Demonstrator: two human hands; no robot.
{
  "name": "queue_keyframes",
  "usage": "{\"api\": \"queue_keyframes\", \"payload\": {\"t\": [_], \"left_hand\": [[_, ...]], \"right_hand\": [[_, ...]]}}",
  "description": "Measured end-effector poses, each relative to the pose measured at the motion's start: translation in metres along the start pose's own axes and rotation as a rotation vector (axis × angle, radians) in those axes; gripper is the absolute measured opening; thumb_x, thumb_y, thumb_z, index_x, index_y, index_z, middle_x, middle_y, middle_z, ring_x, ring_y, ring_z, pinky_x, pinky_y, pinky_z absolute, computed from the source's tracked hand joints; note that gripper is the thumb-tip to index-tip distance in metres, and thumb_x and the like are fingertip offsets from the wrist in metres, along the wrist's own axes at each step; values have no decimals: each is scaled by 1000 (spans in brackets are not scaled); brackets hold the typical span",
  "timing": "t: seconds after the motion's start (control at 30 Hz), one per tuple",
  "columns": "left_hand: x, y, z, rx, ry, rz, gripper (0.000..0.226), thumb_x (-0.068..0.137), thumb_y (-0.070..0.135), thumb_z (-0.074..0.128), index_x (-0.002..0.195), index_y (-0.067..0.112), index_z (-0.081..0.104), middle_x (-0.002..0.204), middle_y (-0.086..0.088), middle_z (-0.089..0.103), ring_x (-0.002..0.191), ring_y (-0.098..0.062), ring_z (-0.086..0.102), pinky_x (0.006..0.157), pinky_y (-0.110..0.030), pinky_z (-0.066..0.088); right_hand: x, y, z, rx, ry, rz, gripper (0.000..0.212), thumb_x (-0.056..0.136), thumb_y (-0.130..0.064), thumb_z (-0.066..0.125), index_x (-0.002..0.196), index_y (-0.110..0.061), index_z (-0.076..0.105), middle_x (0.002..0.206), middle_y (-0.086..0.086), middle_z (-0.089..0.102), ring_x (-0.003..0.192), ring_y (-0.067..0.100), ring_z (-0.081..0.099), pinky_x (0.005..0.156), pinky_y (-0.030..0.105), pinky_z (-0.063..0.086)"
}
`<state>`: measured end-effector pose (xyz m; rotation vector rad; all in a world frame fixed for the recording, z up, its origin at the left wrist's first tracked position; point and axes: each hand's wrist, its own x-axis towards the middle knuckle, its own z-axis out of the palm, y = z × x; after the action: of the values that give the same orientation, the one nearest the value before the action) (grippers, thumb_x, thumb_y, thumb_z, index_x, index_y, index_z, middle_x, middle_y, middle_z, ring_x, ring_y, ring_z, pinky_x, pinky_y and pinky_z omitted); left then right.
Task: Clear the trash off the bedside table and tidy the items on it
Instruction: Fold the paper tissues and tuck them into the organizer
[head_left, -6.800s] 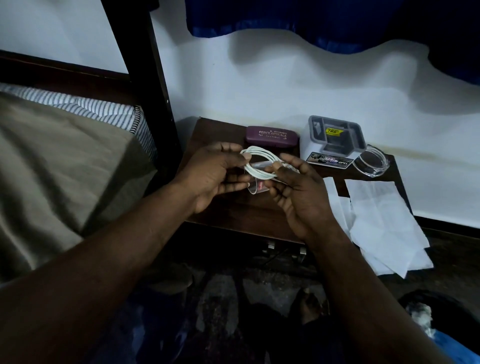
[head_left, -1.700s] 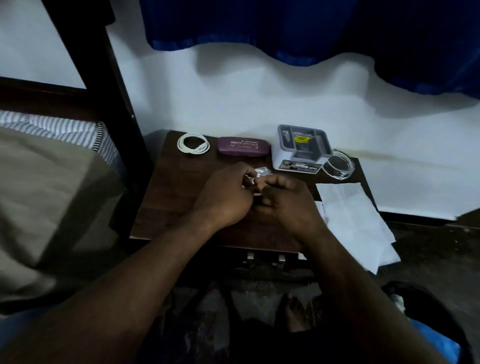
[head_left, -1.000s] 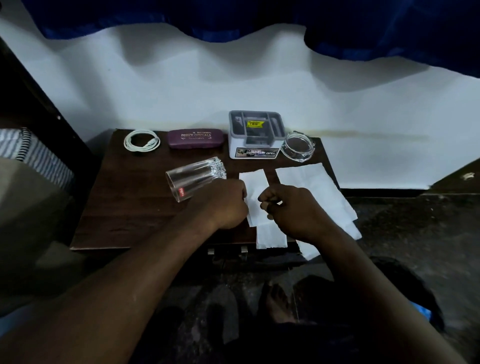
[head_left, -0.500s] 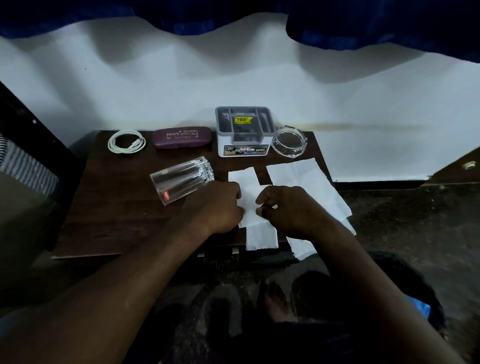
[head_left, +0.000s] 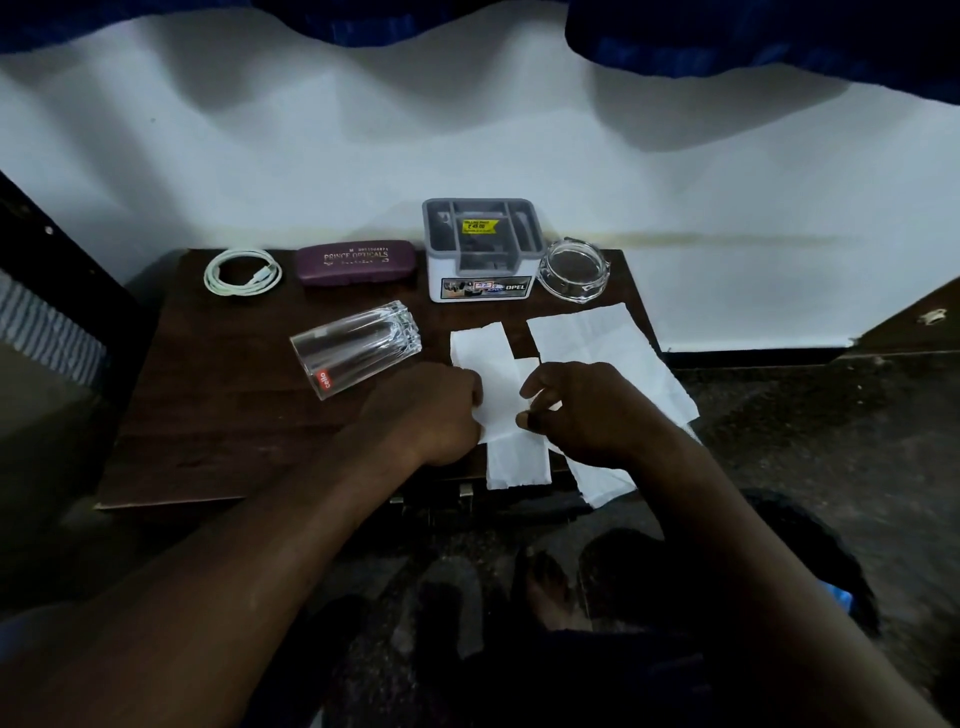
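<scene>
On the dark wooden bedside table (head_left: 218, 415) lie two white tissue sheets. My left hand (head_left: 431, 410) and my right hand (head_left: 587, 410) both pinch the edges of the narrow tissue (head_left: 498, 364) near the table's front edge. The wider tissue (head_left: 597, 338) lies to the right and hangs over the table's corner. A clear drinking glass (head_left: 358, 345) lies on its side left of my hands.
Along the back of the table sit a coiled white cable (head_left: 242, 272), a purple glasses case (head_left: 356, 261), a grey-and-white organiser box (head_left: 482, 249) and a glass ashtray (head_left: 572, 269). A white wall stands behind. A bed is at the left.
The cable now lies coiled at the table's back left. The glass lies on its side. My hands have moved right from the glass and taken hold of the narrow tissue.
</scene>
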<state>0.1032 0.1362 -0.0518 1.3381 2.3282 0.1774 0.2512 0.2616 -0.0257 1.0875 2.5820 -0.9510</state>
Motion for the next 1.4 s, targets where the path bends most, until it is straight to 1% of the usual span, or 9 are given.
{"api": "queue_keyframes", "payload": {"t": [0.13,0.27,0.43,0.57,0.83,1.03,1.13,1.23,1.4], "left_hand": [[1,-2,0,-22,21,-4,43,88,40,73,129,33,63,123,0,66,114,-22,61,91,-34,52],[0,-4,-1,5,54,-18,49,87,37,74,133,28,60,121,-2,66,109,-23,63,88,-36,54],[-2,-6,-6,12,69,-63,34,87,32,73,119,25,63,115,-2,68,104,-25,65,84,-39,56],[-4,-7,-9,19,32,-71,28,87,29,73,113,23,67,112,-5,68,102,-27,66,84,-39,56],[-8,-8,-13,-25,-2,-83,27,86,34,74,110,23,70,112,-6,70,100,-27,67,78,-35,53],[-9,-11,-18,-38,-28,-107,30,86,41,75,108,21,70,107,-5,70,96,-25,66,81,-37,57],[-7,-13,-18,-71,-32,-137,34,87,44,72,111,20,70,111,-5,70,98,-26,66,85,-40,58],[-4,-12,-19,-210,-33,-177,35,93,45,67,112,15,70,109,-8,71,97,-27,68,86,-40,59],[-2,-3,-23,-879,-37,-359,39,101,47,60,106,9,67,102,-10,75,90,-30,75,87,-49,63]], "right_hand": [[-1,-7,3,-8,-21,-10,26,90,-37,79,112,-28,69,99,-9,74,98,15,69,93,36,56],[3,-13,13,-68,56,20,23,87,-44,79,104,-32,70,106,-5,73,102,21,69,92,38,56],[4,-28,31,-173,192,1,33,88,-52,75,110,-28,69,116,1,70,108,27,67,90,39,55],[5,-32,44,-287,193,11,44,89,-54,73,117,-22,65,119,8,67,110,32,65,87,38,54],[8,-32,51,-378,241,29,28,94,-38,65,114,-18,67,115,11,68,104,36,67,74,33,42],[15,-29,45,-247,278,46,22,90,-40,69,102,-22,72,107,6,71,100,32,68,81,37,57],[21,-26,39,-153,253,54,18,87,-40,72,90,-23,75,100,1,75,97,27,70,79,34,56],[23,-23,31,-27,257,55,20,86,-41,78,77,-25,73,82,-9,72,89,17,69,73,28,47],[20,-23,22,233,264,46,18,81,-34,84,72,-22,74,74,-5,75,77,17,74,83,43,62]]}}
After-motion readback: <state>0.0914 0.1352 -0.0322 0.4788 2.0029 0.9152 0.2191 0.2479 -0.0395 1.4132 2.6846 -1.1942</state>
